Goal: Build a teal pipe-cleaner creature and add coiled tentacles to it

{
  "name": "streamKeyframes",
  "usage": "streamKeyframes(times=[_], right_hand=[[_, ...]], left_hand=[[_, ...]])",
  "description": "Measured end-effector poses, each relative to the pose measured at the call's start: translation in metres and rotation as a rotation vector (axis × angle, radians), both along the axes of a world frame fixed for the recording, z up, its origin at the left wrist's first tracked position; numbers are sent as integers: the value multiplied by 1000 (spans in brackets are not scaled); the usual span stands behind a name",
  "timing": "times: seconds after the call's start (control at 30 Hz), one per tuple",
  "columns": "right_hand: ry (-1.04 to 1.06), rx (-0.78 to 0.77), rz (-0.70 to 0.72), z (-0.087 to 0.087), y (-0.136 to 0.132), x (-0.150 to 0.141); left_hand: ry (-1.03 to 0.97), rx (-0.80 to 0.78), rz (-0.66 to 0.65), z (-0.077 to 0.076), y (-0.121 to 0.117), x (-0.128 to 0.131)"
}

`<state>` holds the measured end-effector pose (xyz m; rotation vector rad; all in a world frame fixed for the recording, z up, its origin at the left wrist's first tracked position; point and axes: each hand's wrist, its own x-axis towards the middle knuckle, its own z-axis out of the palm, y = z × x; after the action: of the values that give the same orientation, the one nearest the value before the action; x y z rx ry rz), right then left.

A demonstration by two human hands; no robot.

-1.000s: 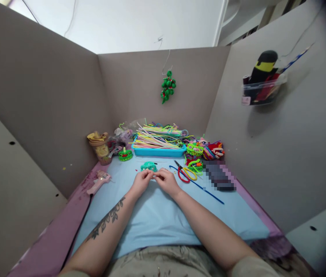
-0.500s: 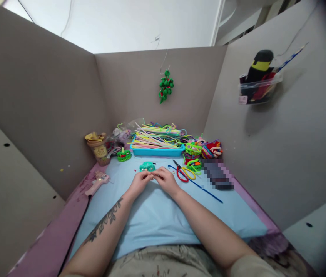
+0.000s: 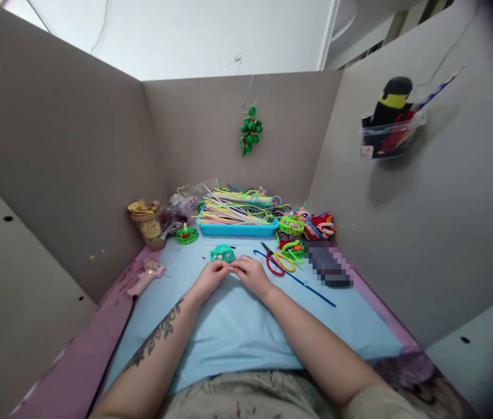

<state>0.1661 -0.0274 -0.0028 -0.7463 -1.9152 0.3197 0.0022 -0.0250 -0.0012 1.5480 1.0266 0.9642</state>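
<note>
My left hand (image 3: 212, 276) and my right hand (image 3: 249, 272) meet fingertip to fingertip over the blue cloth (image 3: 229, 337). Both are closed in a pinch. Whatever sits between the fingers is too small and too covered to name. Just beyond the fingertips lies a fuzzy turquoise craft piece (image 3: 222, 252) with small pale round bits on it. Scissors (image 3: 279, 263) with one red and one yellow handle loop rest to the right of my right hand. A long dark blue pipe cleaner (image 3: 309, 285) lies slanting beside them.
A blue tray (image 3: 237, 230) heaped with pipe cleaners stands at the back. A pink glue gun (image 3: 146, 279) lies left, its cord trailing along the cloth's edge. Several fuzzy figures, including a green one (image 3: 187, 234), flank the tray. A blurred dark object (image 3: 328, 264) lies right.
My fingertips have shifted very slightly, still pinched together. The view has moved a little; the objects on the cloth look unmoved.
</note>
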Motion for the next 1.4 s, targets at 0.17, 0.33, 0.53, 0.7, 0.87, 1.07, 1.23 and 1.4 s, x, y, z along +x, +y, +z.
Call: streamKeyframes(times=[0.17, 0.33, 0.53, 0.7, 0.87, 1.07, 1.23, 1.4], right_hand=[[24, 19, -57, -2, -2, -4], [62, -22, -76, 0, -3, -6], [61, -28, -59, -4, -3, -5], [72, -71, -26, -4, -2, -5], [39, -78, -37, -4, -2, -4], [-5, -47, -39, -5, -2, -4], [61, -78, -69, -2, -3, -6], [93, -84, -92, -1, -3, -6]], left_hand=[[-7, -10, -1, 2, -1, 0], [-19, -25, 11, 3, -1, -1], [-3, -51, -17, 1, 0, -3], [8, -76, 3, 1, 0, -5], [44, 18, 14, -1, 1, -5], [173, 220, 78, -2, 4, -3], [180, 307, 108, 0, 4, -1], [143, 289, 177, 1, 4, 0]])
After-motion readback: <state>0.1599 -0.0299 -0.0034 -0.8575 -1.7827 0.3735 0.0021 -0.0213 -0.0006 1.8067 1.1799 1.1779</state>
